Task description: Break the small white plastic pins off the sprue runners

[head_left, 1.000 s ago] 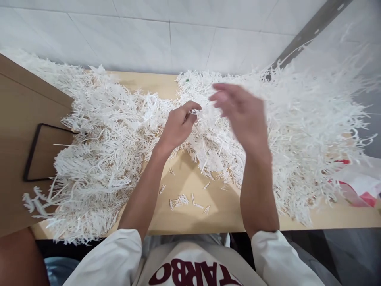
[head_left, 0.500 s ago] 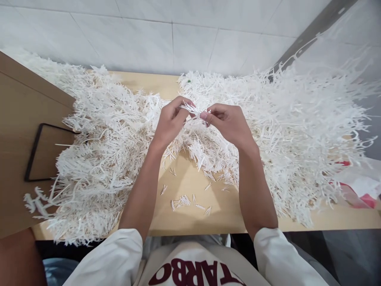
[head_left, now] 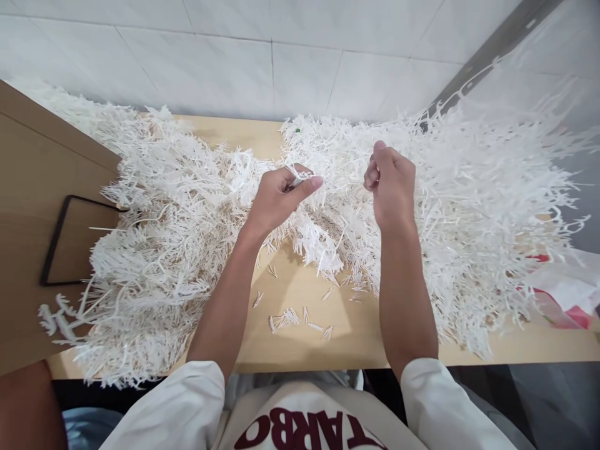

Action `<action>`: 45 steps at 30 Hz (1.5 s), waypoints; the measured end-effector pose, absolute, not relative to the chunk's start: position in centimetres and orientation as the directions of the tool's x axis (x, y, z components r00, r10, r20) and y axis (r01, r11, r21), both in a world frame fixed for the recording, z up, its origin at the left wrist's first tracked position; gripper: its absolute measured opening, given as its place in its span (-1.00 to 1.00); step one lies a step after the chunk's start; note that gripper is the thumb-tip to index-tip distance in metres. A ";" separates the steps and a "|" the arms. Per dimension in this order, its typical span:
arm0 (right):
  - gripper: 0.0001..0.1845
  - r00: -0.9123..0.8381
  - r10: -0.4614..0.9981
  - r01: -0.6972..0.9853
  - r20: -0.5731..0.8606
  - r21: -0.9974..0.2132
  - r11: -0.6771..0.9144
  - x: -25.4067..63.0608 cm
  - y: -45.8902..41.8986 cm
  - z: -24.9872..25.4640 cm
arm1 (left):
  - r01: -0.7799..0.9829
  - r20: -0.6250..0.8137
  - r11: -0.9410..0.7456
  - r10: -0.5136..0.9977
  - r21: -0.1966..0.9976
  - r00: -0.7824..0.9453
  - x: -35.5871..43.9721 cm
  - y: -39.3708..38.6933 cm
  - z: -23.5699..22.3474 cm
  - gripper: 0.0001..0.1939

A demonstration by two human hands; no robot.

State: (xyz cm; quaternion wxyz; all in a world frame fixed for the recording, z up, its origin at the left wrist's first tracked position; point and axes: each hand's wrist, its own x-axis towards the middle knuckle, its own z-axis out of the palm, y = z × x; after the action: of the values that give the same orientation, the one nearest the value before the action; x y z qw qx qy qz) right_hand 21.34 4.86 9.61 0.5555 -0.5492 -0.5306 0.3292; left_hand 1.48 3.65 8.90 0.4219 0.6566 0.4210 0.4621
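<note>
My left hand is closed, its thumb pressed over a small white plastic sprig with thin branching tips. To the right and apart from it, my right hand is curled with the thumb uppermost; anything inside those fingers is hidden. Both hands are over a large heap of white, feathery plastic sprigs, which spreads on to the right as a looser pile. Short loose white pieces lie on the wooden table between my forearms.
A brown panel with a black metal loop stands at the left. Tiled wall runs along the back. At the right edge lies a clear plastic bag with red parts. Part of another person's limb shows bottom left.
My hands have come apart: the right moved right and up, away from the sprig, while the left kept hold of it and shifted slightly.
</note>
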 end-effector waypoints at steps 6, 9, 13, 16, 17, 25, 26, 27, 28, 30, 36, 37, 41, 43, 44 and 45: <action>-0.54 -0.164 0.977 0.301 0.137 -0.936 0.182 20.4 3.6 11.3 | 0.234 0.316 -0.368 0.920 0.900 0.232 1.4 4.1 8.8 -0.70; -0.54 -0.308 0.937 0.406 0.166 -0.868 0.287 18.9 3.2 11.5 | 0.306 0.296 -0.377 0.913 0.874 0.279 1.4 4.0 8.7 -0.68; -0.49 -0.305 0.914 0.500 0.266 -0.772 0.392 18.5 3.1 11.3 | 0.301 0.221 -0.323 0.919 0.897 0.326 1.5 3.8 8.8 -0.64; -0.46 -0.264 0.916 0.536 0.304 -0.743 0.401 18.5 3.2 11.0 | 0.267 0.232 -0.325 0.917 0.907 0.325 1.7 3.8 8.8 -0.63; -0.45 -0.229 0.921 0.539 0.314 -0.747 0.389 18.4 3.4 10.8 | 0.262 0.250 -0.339 0.914 0.904 0.320 1.7 3.8 8.8 -0.62; -0.50 0.139 0.953 0.370 0.269 -0.907 0.202 20.3 5.4 8.5 | 0.184 0.266 -0.320 0.926 0.929 0.267 1.4 3.6 9.2 -0.69; -0.54 0.087 0.964 0.374 0.252 -0.905 0.202 20.4 5.4 8.7 | 0.190 0.265 -0.318 0.929 0.929 0.257 1.3 3.7 9.2 -0.70; -0.55 0.032 0.970 0.381 0.240 -0.900 0.211 20.3 5.2 9.0 | 0.200 0.260 -0.316 0.930 0.927 0.261 1.3 3.8 9.1 -0.70; -0.55 -0.026 0.973 0.387 0.231 -0.895 0.222 20.1 5.0 9.3 | 0.213 0.255 -0.316 0.928 0.924 0.272 1.2 3.9 9.1 -0.71; -0.51 -0.137 0.968 0.395 0.210 -0.885 0.248 19.3 4.3 10.1 | 0.246 0.254 -0.328 0.923 0.912 0.290 1.1 4.1 9.1 -0.70; -0.55 -0.263 0.936 0.481 0.233 -0.809 0.337 17.9 3.1 11.0 | 0.355 0.238 -0.345 0.920 0.869 0.311 0.8 4.0 9.2 -0.60; -0.56 -0.263 0.936 0.503 0.235 -0.795 0.341 17.9 3.2 10.9 | 0.362 0.234 -0.343 0.921 0.867 0.312 0.8 4.0 9.1 -0.59; -0.64 -0.151 0.956 0.535 0.253 -0.792 0.294 18.2 3.9 9.8 | 0.359 0.250 -0.352 0.920 0.864 0.301 1.2 4.1 8.9 -0.58; -0.65 -0.067 0.969 0.512 0.240 -0.825 0.239 18.0 4.2 9.2 | 0.332 0.259 -0.364 0.911 0.870 0.320 1.5 4.1 8.8 -0.60; -0.64 -0.036 0.974 0.494 0.224 -0.843 0.212 17.8 4.3 9.0 | 0.316 0.261 -0.369 0.905 0.874 0.336 1.7 4.1 8.8 -0.61; -0.63 -0.014 0.978 0.475 0.209 -0.859 0.190 17.5 4.4 8.9 | 0.301 0.261 -0.373 0.898 0.877 0.353 1.8 4.2 8.7 -0.62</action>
State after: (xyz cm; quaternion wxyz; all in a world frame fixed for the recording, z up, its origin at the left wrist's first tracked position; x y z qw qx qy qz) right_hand 17.53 4.38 8.91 0.4211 -0.5619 -0.6464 0.2984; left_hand 1.78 4.15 8.75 0.3799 0.7296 0.4110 0.3930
